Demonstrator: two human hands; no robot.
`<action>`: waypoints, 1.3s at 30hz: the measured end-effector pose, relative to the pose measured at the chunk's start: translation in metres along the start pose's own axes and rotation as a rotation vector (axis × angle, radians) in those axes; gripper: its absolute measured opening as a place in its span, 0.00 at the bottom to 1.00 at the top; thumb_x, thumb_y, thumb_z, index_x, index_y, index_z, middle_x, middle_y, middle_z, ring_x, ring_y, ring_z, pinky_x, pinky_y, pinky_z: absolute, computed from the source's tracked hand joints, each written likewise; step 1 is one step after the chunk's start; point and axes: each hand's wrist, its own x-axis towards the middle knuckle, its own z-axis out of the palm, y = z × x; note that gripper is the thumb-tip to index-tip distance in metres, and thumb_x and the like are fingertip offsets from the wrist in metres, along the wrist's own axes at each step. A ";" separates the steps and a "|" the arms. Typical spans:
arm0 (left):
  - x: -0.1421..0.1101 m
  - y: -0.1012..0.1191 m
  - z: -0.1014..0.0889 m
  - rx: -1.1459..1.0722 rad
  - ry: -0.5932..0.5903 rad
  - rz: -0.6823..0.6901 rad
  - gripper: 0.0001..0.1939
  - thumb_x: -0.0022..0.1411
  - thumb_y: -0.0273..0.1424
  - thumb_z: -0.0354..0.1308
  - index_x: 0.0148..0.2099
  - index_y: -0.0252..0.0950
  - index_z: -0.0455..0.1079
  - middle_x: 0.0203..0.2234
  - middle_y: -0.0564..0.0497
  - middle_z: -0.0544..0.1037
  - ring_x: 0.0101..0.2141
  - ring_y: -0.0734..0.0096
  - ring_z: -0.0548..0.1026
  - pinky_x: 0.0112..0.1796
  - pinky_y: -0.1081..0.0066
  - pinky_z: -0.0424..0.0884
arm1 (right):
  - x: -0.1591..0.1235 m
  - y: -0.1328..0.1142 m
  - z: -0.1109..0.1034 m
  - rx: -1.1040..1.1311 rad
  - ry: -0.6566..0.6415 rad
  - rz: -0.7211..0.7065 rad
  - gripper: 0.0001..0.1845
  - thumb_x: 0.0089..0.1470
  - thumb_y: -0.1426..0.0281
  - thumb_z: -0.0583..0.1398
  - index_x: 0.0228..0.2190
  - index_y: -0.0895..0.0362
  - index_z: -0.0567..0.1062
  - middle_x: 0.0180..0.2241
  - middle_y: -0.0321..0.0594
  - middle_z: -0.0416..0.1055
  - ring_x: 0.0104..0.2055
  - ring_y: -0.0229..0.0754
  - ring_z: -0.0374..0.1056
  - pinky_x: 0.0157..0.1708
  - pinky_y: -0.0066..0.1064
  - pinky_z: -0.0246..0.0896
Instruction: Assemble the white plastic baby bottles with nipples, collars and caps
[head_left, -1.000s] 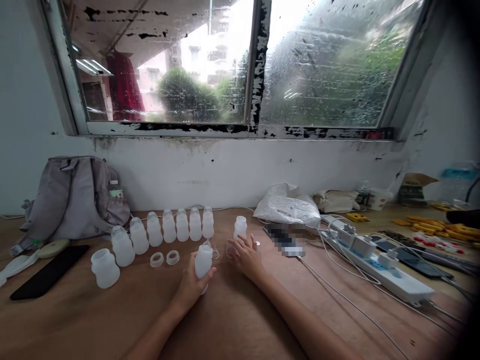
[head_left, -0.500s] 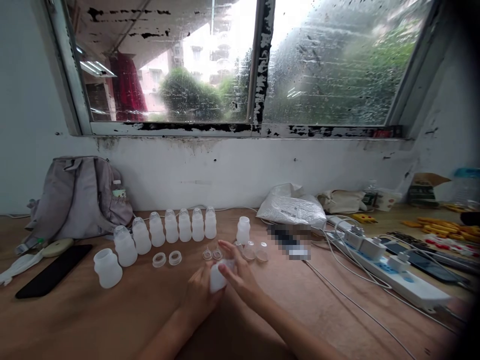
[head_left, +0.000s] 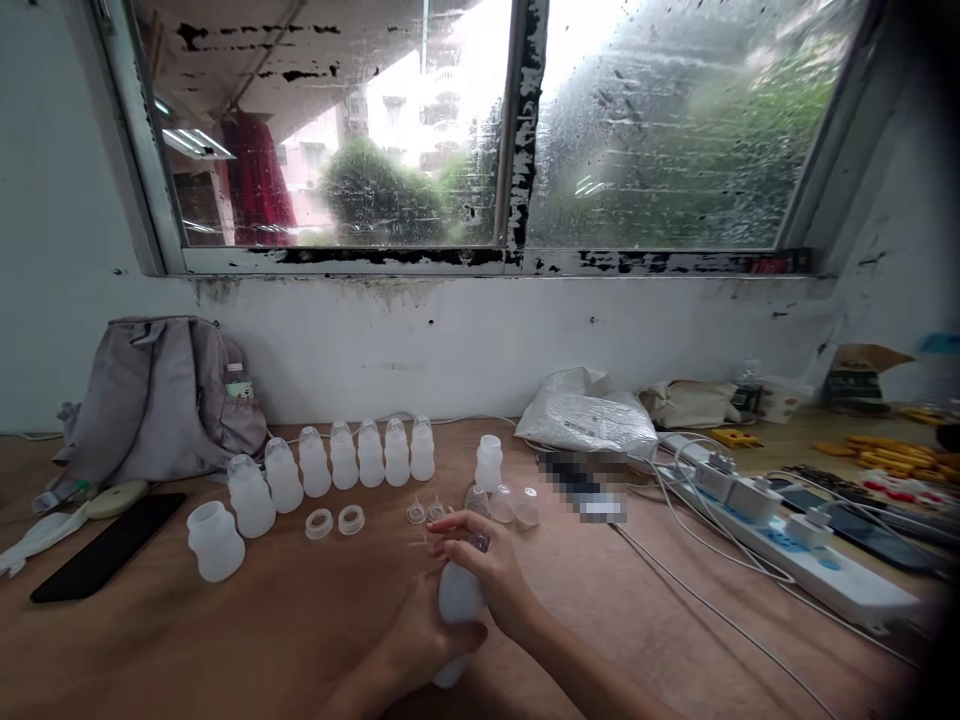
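A frosted white baby bottle (head_left: 460, 594) stands tilted between my hands near the table's front. My left hand (head_left: 424, 625) is wrapped round its body from the left and below. Over its top, my right hand (head_left: 499, 575) has thumb and fingers closed on the neck end, where a small purplish clear part shows. Just beyond my fingers lie clear teats (head_left: 415, 511). Domed clear caps (head_left: 502, 503) sit to their right, and two screw rings (head_left: 319, 523) to the left. Several capped bottles (head_left: 344, 455) form a row behind. Open bottles stand at the left (head_left: 216, 541) and back middle (head_left: 489, 463).
A grey backpack (head_left: 169, 400) leans on the wall, with a black flat case (head_left: 109, 547) before it. To the right are a silvery plastic bag (head_left: 586, 418), a blurred-out item, and a white power strip (head_left: 847, 590) with cables crossing the table.
The bottle in my hands has become more upright and shifted slightly right, showing more of its body. My right hand has turned and closed over its top; my left hand has moved lower.
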 end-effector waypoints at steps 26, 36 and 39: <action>-0.002 -0.010 -0.030 -0.553 -0.155 -0.291 0.19 0.48 0.31 0.55 0.43 0.30 0.60 0.21 0.52 0.70 0.18 0.74 0.69 0.21 0.74 0.63 | 0.023 0.022 -0.035 -0.052 -0.066 -0.015 0.14 0.50 0.59 0.55 0.25 0.58 0.68 0.20 0.32 0.61 0.18 0.31 0.58 0.18 0.24 0.53; 0.000 -0.009 -0.029 -0.515 -0.229 -0.274 0.21 0.55 0.44 0.48 0.43 0.33 0.59 0.25 0.50 0.71 0.15 0.77 0.69 0.15 0.78 0.61 | 0.022 0.026 -0.030 -0.044 -0.034 0.041 0.17 0.46 0.57 0.57 0.21 0.57 0.63 0.15 0.29 0.58 0.14 0.29 0.52 0.14 0.22 0.47; 0.000 -0.010 -0.029 -0.503 -0.255 -0.285 0.21 0.56 0.45 0.47 0.44 0.33 0.59 0.25 0.50 0.71 0.15 0.77 0.69 0.15 0.79 0.61 | 0.023 0.027 -0.032 -0.027 -0.002 0.047 0.17 0.45 0.57 0.58 0.21 0.57 0.63 0.15 0.28 0.55 0.15 0.29 0.51 0.13 0.22 0.48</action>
